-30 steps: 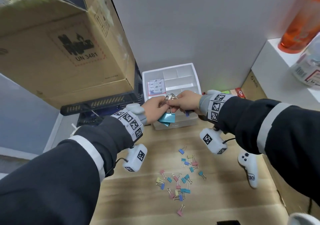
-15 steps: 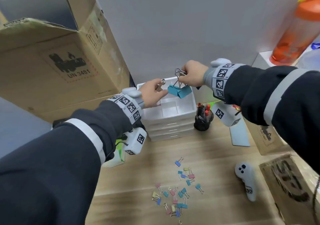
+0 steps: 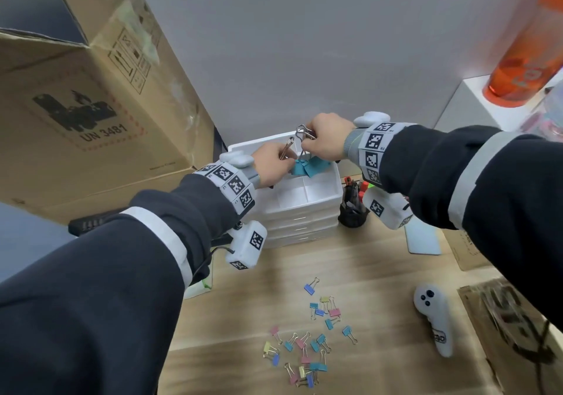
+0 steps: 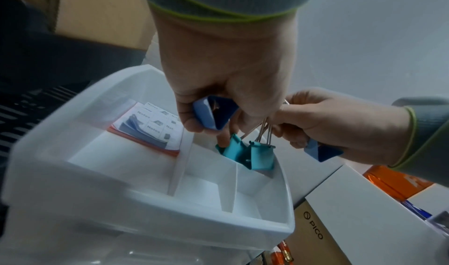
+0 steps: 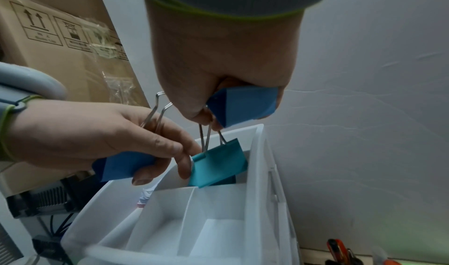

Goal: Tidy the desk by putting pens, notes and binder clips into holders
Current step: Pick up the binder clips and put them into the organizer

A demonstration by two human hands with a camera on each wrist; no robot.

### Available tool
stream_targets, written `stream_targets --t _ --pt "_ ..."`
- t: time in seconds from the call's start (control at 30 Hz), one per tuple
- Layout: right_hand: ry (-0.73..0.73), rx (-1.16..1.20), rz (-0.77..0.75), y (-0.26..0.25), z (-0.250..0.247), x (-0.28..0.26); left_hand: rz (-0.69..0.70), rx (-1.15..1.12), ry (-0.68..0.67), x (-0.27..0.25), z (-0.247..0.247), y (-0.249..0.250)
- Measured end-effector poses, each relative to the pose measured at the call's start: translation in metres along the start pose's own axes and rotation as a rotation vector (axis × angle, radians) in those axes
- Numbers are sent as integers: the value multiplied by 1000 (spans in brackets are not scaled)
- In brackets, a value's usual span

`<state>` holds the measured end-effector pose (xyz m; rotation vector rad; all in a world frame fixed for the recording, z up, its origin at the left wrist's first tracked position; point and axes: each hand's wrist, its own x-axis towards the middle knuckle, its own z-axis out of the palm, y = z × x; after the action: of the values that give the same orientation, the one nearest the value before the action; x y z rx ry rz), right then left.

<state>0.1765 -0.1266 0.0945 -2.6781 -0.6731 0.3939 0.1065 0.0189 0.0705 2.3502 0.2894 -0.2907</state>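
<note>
Roughly halfway, I'd say. The notes (image 4: 148, 127) already sit in the organizer tray (image 4: 150, 209) at centre frame, and pens look parked in the black cup (image 3: 352, 209) right of it. Both hands are over the tray's far compartment: right hand (image 3: 327, 142) pinches the wire handles of two teal binder clips (image 5: 217, 163) dangling into it with a blue clip (image 5: 243, 104) tucked in its palm, left hand (image 3: 272, 164) grips another blue one (image 5: 123, 166). Still left: the scatter of small clips (image 3: 307, 343) on the desk, lower centre.

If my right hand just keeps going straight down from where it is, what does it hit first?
Probably the white organizer: the teal binder clips hanging from your right hand already dip toward its back right compartment, so they would likely land there first. Exact depth is unclear.
</note>
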Motion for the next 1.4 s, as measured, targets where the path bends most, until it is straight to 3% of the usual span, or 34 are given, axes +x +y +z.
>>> stream_targets --t 0.2,0.67,0.93,1.13,1.27,1.4 --pt "60 75 25 17 4 0 -59 65 -50 7 9 8" --pt "92 68 77 23 28 4 -48 72 -158 9 11 11" --pt "189 189 131 18 18 -7 -69 -55 0 2 3 3" --pt "288 402 71 11 8 -13 -101 -345 54 -6 -14 -3" --pt "219 699 47 5 1 -21 -190 -458 -18 -17 -22 -2" --pt "77 783 -3 -4 -2 -34 -239 -520 -127 -29 -21 1"
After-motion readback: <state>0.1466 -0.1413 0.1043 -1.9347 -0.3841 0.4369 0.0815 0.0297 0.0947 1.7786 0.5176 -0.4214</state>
